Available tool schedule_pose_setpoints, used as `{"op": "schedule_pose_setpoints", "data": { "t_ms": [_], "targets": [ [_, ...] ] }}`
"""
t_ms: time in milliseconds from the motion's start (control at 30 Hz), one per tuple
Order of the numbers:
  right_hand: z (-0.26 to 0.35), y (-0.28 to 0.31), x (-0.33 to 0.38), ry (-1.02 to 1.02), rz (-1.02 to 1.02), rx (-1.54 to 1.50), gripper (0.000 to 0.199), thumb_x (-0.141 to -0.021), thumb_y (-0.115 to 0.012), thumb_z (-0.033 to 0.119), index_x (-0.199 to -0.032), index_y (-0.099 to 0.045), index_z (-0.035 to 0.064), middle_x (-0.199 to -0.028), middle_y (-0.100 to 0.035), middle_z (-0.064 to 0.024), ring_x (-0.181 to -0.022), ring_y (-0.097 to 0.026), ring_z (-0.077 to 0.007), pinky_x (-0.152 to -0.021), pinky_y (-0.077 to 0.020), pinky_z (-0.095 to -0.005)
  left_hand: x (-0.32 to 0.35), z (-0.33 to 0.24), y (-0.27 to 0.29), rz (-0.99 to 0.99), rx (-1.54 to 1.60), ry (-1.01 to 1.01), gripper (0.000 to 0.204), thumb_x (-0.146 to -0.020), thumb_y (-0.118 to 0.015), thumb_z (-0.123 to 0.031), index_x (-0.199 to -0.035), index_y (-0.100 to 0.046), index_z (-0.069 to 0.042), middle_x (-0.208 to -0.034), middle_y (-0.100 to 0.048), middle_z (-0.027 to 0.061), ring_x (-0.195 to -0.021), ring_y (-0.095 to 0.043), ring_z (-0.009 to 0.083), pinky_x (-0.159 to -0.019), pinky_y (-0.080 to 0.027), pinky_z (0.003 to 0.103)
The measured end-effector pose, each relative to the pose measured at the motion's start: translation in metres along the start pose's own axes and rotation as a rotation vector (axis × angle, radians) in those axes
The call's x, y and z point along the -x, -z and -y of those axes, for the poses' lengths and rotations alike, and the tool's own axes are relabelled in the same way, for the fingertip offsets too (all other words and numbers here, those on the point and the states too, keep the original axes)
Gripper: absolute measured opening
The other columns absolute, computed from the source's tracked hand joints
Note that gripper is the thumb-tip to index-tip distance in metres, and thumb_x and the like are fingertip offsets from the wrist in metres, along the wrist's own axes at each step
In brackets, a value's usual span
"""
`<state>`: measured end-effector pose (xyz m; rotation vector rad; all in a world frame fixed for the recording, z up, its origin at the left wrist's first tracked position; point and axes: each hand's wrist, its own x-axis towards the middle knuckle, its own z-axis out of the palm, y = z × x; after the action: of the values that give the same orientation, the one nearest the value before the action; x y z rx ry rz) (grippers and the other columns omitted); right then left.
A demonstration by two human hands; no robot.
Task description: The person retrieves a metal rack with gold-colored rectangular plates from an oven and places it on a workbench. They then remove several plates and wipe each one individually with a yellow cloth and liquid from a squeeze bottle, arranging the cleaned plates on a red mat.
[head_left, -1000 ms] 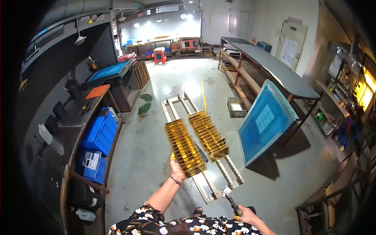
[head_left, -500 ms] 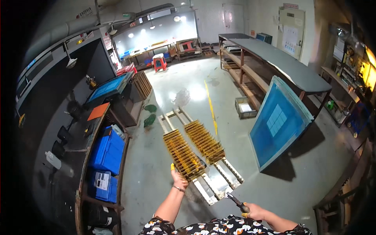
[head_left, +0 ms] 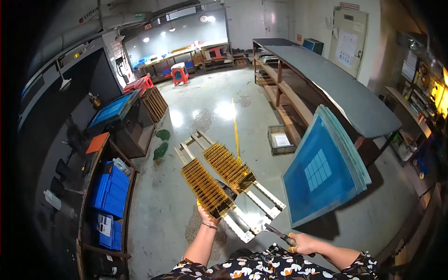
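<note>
Yellow slatted rack [head_left: 205, 189] on the floor: left hand [head_left: 206, 215] grip closed on its near end. Right hand [head_left: 303, 242] grip clamped on a dark hand tool [head_left: 279, 233], beside wooden rails [head_left: 261, 205].

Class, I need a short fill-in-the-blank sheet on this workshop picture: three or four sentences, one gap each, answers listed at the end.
1. The left hand touches the near end of a rack of ______-coloured sheets.
2. The right hand holds a dark slender ______.
3. The framed screens leaning by the long table are ______ in colour.
4. The racks stand on the ______.

Missing words: amber; tool; blue; floor
</note>
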<state>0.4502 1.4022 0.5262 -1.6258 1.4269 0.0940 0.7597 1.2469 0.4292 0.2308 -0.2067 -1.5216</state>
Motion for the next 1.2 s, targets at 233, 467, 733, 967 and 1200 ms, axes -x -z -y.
{"op": "schedule_pose_setpoints", "data": {
  "t_ms": [233,467,733,967,1200],
  "targets": [
    [-0.013,0.119,-0.148,0.115,-0.045,0.01,0.033,-0.074,-0.064,0.026,-0.086,-0.046,0.0005,-0.069,-0.055,-0.0197,-0.069,-0.054,-0.0392,-0.062,-0.0412,-0.0432,-0.177,0.014,-0.005,-0.087,-0.009,0.059,0.047,-0.09,-0.034,-0.041,-0.11,-0.055,-0.004,-0.104,-0.061,0.0122,-0.091,-0.06,0.0303,-0.081,-0.05,0.047],
    [0.074,0.265,-0.323,0.103,0.006,-0.018,0.037,-0.071,-0.058,0.018,-0.099,-0.05,-0.0046,-0.084,-0.058,-0.0285,-0.083,-0.056,-0.0418,-0.072,-0.0447,-0.0418,-0.413,-0.036,-0.015,-0.035,0.137,0.135,0.056,-0.089,-0.031,-0.048,-0.12,-0.049,-0.005,-0.115,-0.055,0.0151,-0.101,-0.055,0.0336,-0.089,-0.044,0.049],
    [0.154,0.458,-0.539,0.023,-0.005,0.021,0.032,-0.072,-0.06,0.021,-0.091,-0.05,-0.0021,-0.076,-0.058,-0.0236,-0.075,-0.057,-0.0378,-0.066,-0.0433,-0.0406,-0.706,-0.061,-0.032,-0.092,0.121,0.121,0.051,-0.09,-0.032,-0.044,-0.116,-0.053,-0.005,-0.11,-0.058,0.0138,-0.097,-0.057,0.0321,-0.086,-0.046,0.049],
    [0.243,0.639,-0.754,0.12,0.092,-0.037,0.027,-0.074,-0.059,0.02,-0.088,-0.048,-0.0008,-0.071,-0.056,-0.0206,-0.071,-0.056,-0.0356,-0.064,-0.0415,-0.042,-0.969,-0.118,-0.018,-0.134,0.205,0.091,0.066,-0.086,-0.027,-0.057,-0.125,-0.046,-0.008,-0.124,-0.051,0.0135,-0.109,-0.049,0.035,-0.096,-0.036,0.052],
    [0.334,0.788,-1.0,0.2,0.116,0.064,0.026,-0.075,-0.059,0.02,-0.086,-0.047,-0.0006,-0.073,-0.057,-0.0214,-0.074,-0.057,-0.037,-0.065,-0.0422,-0.0425,-1.23,-0.196,0.002,-0.187,0.13,0.048,0.074,-0.082,-0.027,-0.064,-0.128,-0.044,-0.008,-0.128,-0.047,0.0141,-0.114,-0.046,0.0353,-0.099,-0.033,0.052]
  ]
}}
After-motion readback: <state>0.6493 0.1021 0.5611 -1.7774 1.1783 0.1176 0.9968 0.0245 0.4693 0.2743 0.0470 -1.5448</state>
